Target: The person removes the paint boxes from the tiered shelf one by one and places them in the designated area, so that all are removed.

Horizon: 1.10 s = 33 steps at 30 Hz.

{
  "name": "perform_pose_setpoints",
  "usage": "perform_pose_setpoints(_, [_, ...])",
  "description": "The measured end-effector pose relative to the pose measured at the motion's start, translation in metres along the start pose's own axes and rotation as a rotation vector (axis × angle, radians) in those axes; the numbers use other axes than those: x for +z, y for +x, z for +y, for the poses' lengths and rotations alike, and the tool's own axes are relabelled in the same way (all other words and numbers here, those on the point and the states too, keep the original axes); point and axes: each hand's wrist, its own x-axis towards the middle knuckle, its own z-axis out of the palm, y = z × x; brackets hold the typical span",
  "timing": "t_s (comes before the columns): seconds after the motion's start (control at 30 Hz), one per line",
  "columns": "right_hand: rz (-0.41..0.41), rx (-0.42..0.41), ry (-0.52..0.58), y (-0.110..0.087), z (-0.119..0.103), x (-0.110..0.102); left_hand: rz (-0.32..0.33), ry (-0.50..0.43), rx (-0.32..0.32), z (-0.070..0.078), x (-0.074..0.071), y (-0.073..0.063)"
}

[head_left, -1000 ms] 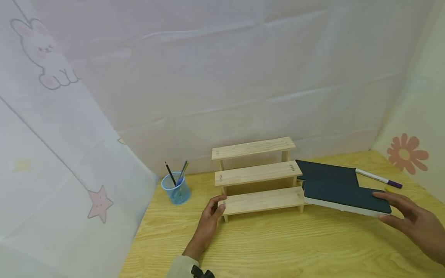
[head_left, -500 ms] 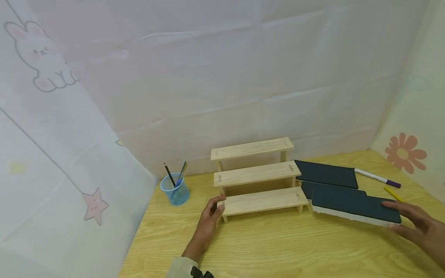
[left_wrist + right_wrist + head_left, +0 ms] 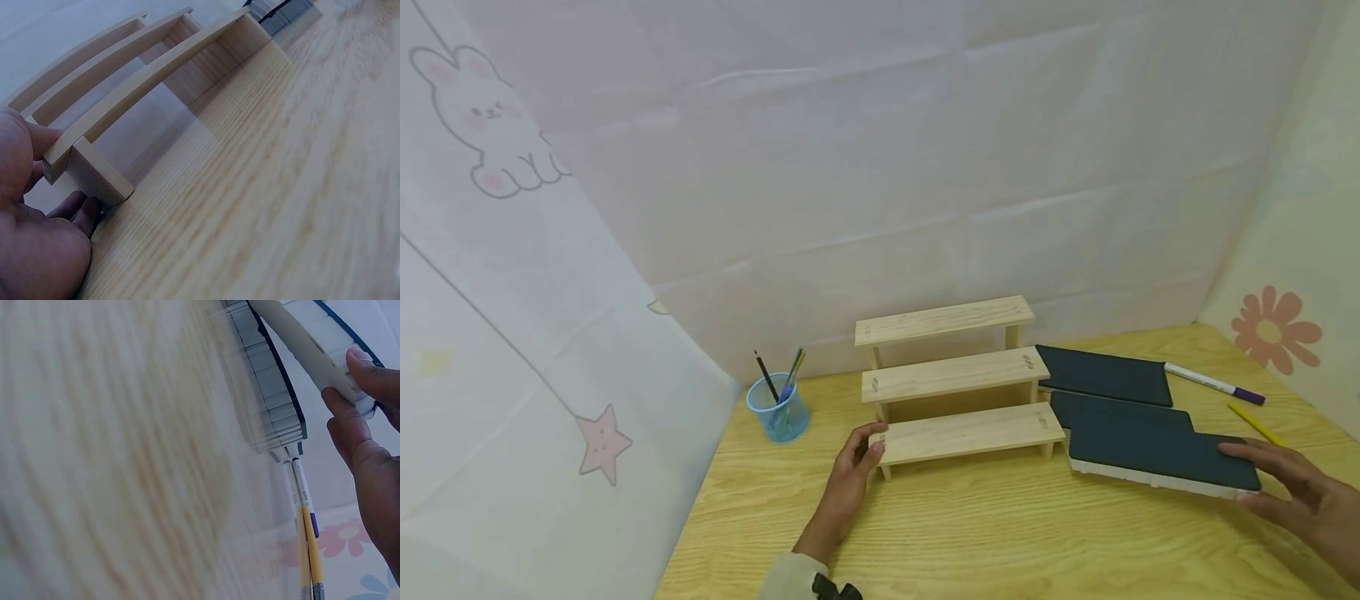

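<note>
At the left end of the three-step wooden shelf (image 3: pixel 970 433), my left hand (image 3: pixel 850 467) grips the lowest board. In the left wrist view the left thumb (image 3: pixel 44 139) lies by the board's end, with fingers curled behind the short leg (image 3: pixel 100 178). My right hand (image 3: pixel 1303 492) pinches the right end of a long flat box (image 3: pixel 1165 454) with a dark top and white sides. Its fingers are on top and its thumb at the lower edge. The held box tilts above another dark-topped box (image 3: pixel 272 381) on the table in the right wrist view.
Behind the held box are a dark panel (image 3: pixel 1120 408) and a further one (image 3: pixel 1101 375). A white marker with a purple cap (image 3: pixel 1213 383) and a yellow pencil-like stick (image 3: pixel 1255 423) lie at right. A blue mesh cup (image 3: pixel 778 417) with pens stands at left.
My right hand has moved right and nearer with the box, away from the shelf, uncovering more of the dark panel and the yellow stick. My left hand keeps its hold on the shelf.
</note>
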Motion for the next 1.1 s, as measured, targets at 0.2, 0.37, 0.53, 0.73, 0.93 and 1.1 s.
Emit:
perform_pose_setpoints(0.2, [-0.075, 0.035, -0.029, 0.001, -0.003, 0.000, 0.006, 0.002, 0.009, 0.001, 0.000, 0.000])
perform_pose_setpoints(0.37, [-0.130, 0.108, -0.031, 0.003, -0.003, 0.002, 0.005, 0.011, 0.017, 0.002, -0.001, 0.000])
perform_pose_setpoints(0.53, [-0.191, 0.160, 0.003, 0.006, -0.004, 0.002, 0.005, 0.007, 0.016, 0.001, -0.001, -0.001])
perform_pose_setpoints(0.73, [-0.221, 0.193, -0.008, 0.007, -0.007, 0.002, 0.000, 0.005, 0.018, 0.001, -0.001, -0.002])
perform_pose_setpoints(0.93, [-0.186, 0.181, -0.040, 0.007, 0.001, 0.007, -0.013, 0.002, 0.020, 0.001, -0.001, -0.003])
perform_pose_setpoints(1.1, [-0.267, 0.206, -0.010, 0.009, 0.005, 0.005, -0.013, 0.016, 0.021, -0.001, -0.001, -0.001])
